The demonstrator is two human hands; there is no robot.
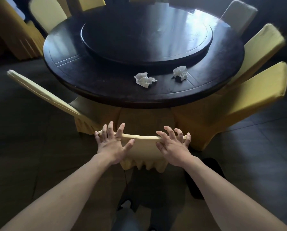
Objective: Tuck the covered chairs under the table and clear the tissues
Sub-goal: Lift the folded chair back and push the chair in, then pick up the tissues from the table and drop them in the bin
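Observation:
A yellow-covered chair stands right in front of me, its seat under the near edge of the round dark table. My left hand rests on the left end of the chair's top edge with its fingers splayed. My right hand rests on the right end, fingers arched and apart over the edge. Neither hand is closed around the chair back. Two crumpled white tissues lie on the table's near side: one near the middle, the other to its right.
A dark turntable sits in the table's centre. Covered chairs ring the table: one angled outward at the left, two at the right, more at the back. My dark shoe is on the tiled floor.

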